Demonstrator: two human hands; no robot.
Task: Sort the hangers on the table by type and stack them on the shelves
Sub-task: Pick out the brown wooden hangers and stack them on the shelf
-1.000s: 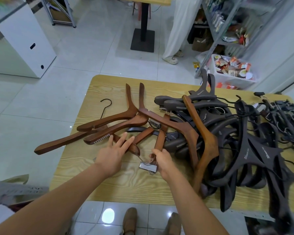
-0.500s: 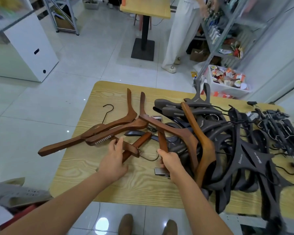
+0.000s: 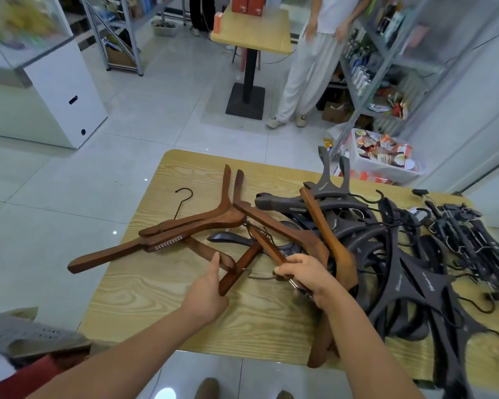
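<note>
Brown wooden hangers [image 3: 185,228] lie tangled on the left half of the wooden table [image 3: 162,289]. A heap of dark grey hangers [image 3: 401,254] covers the right half, with black clip hangers [image 3: 467,231] at the far right. My right hand [image 3: 306,276] grips a straight brown clip bar hanger [image 3: 264,244] near its metal clip end. My left hand [image 3: 206,292] closes around the near end of another brown bar [image 3: 241,266] that crosses it.
A person in white trousers [image 3: 306,73] stands beyond the table beside a metal shelf unit [image 3: 386,53]. A white bin of packets [image 3: 383,159] sits on the floor by the table's far right corner. A small pedestal table [image 3: 251,30] and a white cabinet [image 3: 61,90] stand farther off.
My right hand has slid down the clip bar and angled it left to right. My left hand moved from resting open on the hangers to closing on the crossing bar. The view has tilted up.
</note>
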